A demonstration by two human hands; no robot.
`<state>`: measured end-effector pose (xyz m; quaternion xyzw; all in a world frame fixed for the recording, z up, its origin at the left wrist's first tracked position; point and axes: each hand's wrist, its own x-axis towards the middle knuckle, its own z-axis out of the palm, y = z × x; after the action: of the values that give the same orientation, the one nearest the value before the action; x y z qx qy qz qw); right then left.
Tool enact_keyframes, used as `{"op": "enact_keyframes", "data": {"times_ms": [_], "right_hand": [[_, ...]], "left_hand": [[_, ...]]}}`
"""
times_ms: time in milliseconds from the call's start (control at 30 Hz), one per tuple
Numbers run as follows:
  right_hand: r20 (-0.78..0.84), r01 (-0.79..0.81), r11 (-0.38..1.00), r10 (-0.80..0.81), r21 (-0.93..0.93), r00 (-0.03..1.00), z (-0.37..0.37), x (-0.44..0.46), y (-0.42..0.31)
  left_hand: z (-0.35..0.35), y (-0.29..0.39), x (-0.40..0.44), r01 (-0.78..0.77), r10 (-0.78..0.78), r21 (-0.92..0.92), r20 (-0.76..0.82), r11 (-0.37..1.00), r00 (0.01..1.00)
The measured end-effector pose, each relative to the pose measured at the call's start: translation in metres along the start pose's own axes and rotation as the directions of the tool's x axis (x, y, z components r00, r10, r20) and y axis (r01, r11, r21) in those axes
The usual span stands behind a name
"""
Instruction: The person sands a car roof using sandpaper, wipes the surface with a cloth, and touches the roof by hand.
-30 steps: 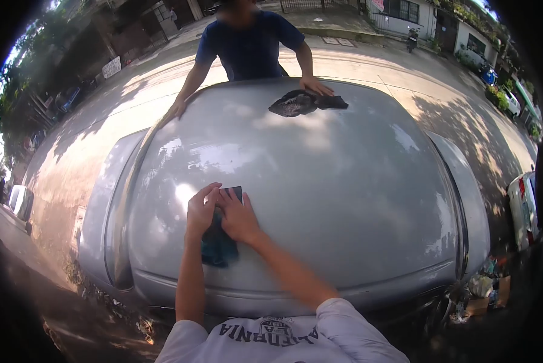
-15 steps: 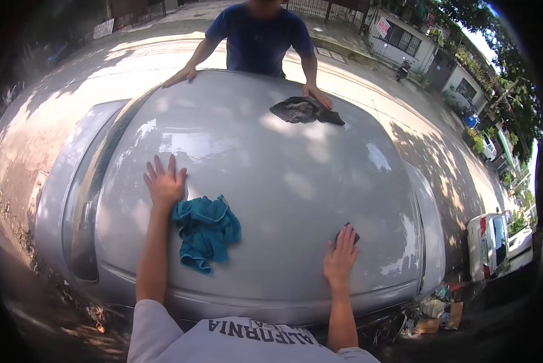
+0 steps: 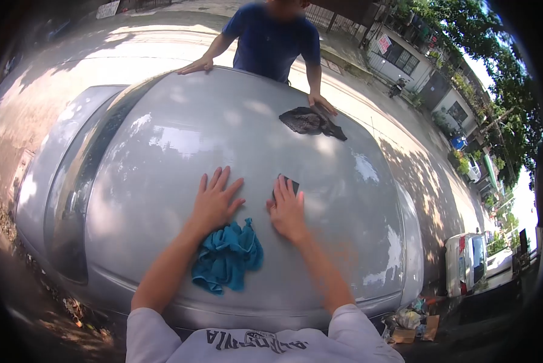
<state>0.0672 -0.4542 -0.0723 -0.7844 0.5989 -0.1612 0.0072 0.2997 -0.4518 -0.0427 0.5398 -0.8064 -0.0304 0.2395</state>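
Note:
My left hand point(image 3: 215, 201) lies on the silver-grey car roof point(image 3: 247, 142) with its fingers spread and nothing in it. Just below it, close to the wrist, a crumpled teal cloth point(image 3: 228, 259) rests on the paint. Under the fingers of my right hand point(image 3: 287, 213) is a small dark, flat pad point(image 3: 294, 185), pressed against the roof near the middle. The palm and fingers cover most of it, so its exact kind is unclear. Both hands are now fairly close together.
Across the car stands a person in a blue shirt point(image 3: 270, 45), both hands on the far roof edge. Near one of them lies a black cloth point(image 3: 310, 122). A white vehicle point(image 3: 467, 261) and cardboard debris point(image 3: 412, 328) are at the right; a motorcycle point(image 3: 398, 86) is farther back.
My right hand has slid the dark pad left and farther across the roof. My left hand has moved right, still flat. The view has shifted slightly; the teal cloth looks somewhat rearranged.

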Motion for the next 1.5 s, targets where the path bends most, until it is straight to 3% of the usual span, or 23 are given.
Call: {"op": "enact_keyframes", "data": {"times_ms": [67,133,167,233,300,400,433,467,533,600,667,733,800,900,967,1067,1100,1167,1233,1300,1367,1467,1500], "right_hand": [[0.075,0.197,0.978,-0.202,0.063,0.977,-0.015,-0.025,-0.036],[0.073,0.199,0.976,-0.205,0.085,0.976,-0.014,-0.01,-0.001],[0.084,0.194,0.975,-0.204,0.106,0.975,-0.015,-0.005,0.027],[0.074,-0.207,0.977,0.203,0.052,0.976,-0.002,0.041,0.099],[0.08,-0.498,0.867,0.495,0.028,0.865,0.0,0.082,0.11],[0.031,-0.036,0.999,0.035,0.016,0.999,0.017,0.08,-0.019],[-0.003,0.158,0.987,-0.158,0.033,0.987,0.02,0.063,-0.054],[-0.011,0.143,0.988,-0.143,0.049,0.99,0.012,0.054,-0.061],[0.071,0.412,0.888,-0.433,0.206,0.899,0.002,0.043,-0.065],[0.037,0.159,0.978,-0.165,0.136,0.986,0.004,0.065,-0.002],[0.011,-0.238,0.97,0.238,0.054,0.971,0.005,0.077,0.096],[-0.116,-0.572,0.81,0.561,-0.125,0.82,0.013,0.041,0.2],[-0.145,-0.773,0.63,0.76,-0.076,0.634,0.006,-0.035,0.271],[-0.112,-0.931,0.366,0.924,-0.007,0.364,-0.015,-0.173,0.256],[-0.07,-0.91,0.413,0.909,0.03,0.41,-0.034,-0.217,0.171],[-0.125,-0.642,0.765,0.633,-0.049,0.764,-0.033,-0.235,0.033],[-0.03,-0.511,0.859,0.511,-0.017,0.859,-0.047,-0.234,-0.009],[-0.045,-0.304,0.942,0.313,0.139,0.949,-0.042,-0.25,-0.038],[-0.127,-0.376,0.924,0.382,0.07,0.915,-0.042,-0.266,0.018],[-0.261,-0.693,0.718,0.683,0.064,0.682,-0.039,-0.283,0.127],[-0.333,-0.887,0.46,0.841,0.025,0.427,-0.036,-0.307,0.224],[-0.356,-0.946,0.324,0.885,0.004,0.301,-0.038,-0.285,0.211],[-0.378,-0.864,0.502,0.793,-0.037,0.477,-0.029,-0.269,0.169]], "left_hand": [[0.003,-0.005,0.003,0.029,-0.032,-0.029,-0.08,0.999,0.996],[0.004,-0.006,0.005,0.144,-0.157,-0.177,-0.058,0.974,0.986],[0.001,-0.003,0.003,0.11,-0.113,-0.08,-0.04,0.991,0.993],[0.002,0.0,0.001,0.076,-0.075,0.018,-0.044,0.997,0.996],[0.001,0.005,0.001,0.04,-0.035,0.101,-0.051,0.994,0.998],[-0.002,0.003,0.008,0.084,-0.083,0.03,-0.026,0.996,0.996],[-0.002,-0.001,0.008,0.118,-0.129,-0.168,-0.061,0.979,0.99],[-0.003,-0.005,0.009,0.134,-0.174,-0.353,-0.083,0.926,0.981],[-0.008,-0.01,0.01,0.116,-0.17,-0.412,-0.096,0.904,0.981],[-0.008,-0.012,0.007,0.122,-0.152,-0.364,-0.054,0.923,0.987],[-0.01,-0.009,0.006,0.104,-0.116,-0.297,-0.024,0.949,0.993],[-0.011,-0.009,0.006,0.084,-0.087,-0.233,-0.003,0.969,0.996],[-0.009,-0.012,0.007,0.097,-0.107,-0.26,-0.025,0.961,0.994],[-0.007,-0.013,0.008,0.069,-0.076,-0.221,-0.025,0.973,0.997],[-0.008,-0.006,0.01,0.053,-0.056,-0.161,-0.017,0.986,0.998],[-0.001,-0.005,0.01,-0.005,0.005,-0.034,-0.003,0.999,1.0],[0.003,-0.011,0.011,-0.047,0.047,0.017,0.002,0.999,0.999],[0.015,-0.026,0.01,-0.141,0.135,0.209,0.042,0.968,0.99],[0.019,-0.032,0.011,-0.135,0.128,0.231,0.048,0.963,0.991],[0.016,-0.027,0.013,-0.105,0.097,0.199,0.049,0.974,0.994],[0.011,-0.024,0.014,-0.073,0.064,0.15,0.063,0.986,0.996],[0.007,-0.013,0.013,-0.076,0.067,0.168,0.055,0.983,0.996],[0.009,-0.015,0.022,-0.093,0.086,0.17,0.046,0.981,0.995]]}}
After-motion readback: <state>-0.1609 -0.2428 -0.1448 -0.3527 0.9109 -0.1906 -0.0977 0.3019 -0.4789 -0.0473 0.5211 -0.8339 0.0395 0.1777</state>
